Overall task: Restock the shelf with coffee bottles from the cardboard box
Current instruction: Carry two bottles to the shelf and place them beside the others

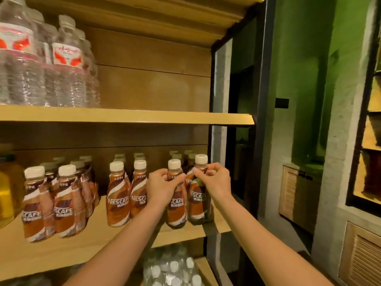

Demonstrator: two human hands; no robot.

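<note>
- The wooden shelf [103,234] carries the stock; its front edge runs below the fingers, and bare board lies down and to their left
- Water bottles [68,65] stand on the board above, up and well to the left of the fingers
- Coffee bottles [118,195] stand upright in paired rows to the left of the fingers, with more ranked behind them; the cardboard box is out of view
- The left hand [162,186] has its fingers [177,178] curled round the shoulder of the left bottle [177,211], clamped on it just under the cap
- The right hand [215,180] has its fingers [199,172] and thumb pinched on the neck of the right bottle [199,205]
- Both held bottles are upright at the right end of the front row, side by side and just about touching; whether their bases bear fully on the board I cannot tell
- These look like small filled plastic bottles: probably fairly weighty for their size and stiff, with a glossy sleeve that may slip, so the narrow neck beneath the cap seems the surest hold
- Being tall and narrow, they could tip into their neighbours if set down crooked
- White caps [201,158] stand just above the fingers
</note>
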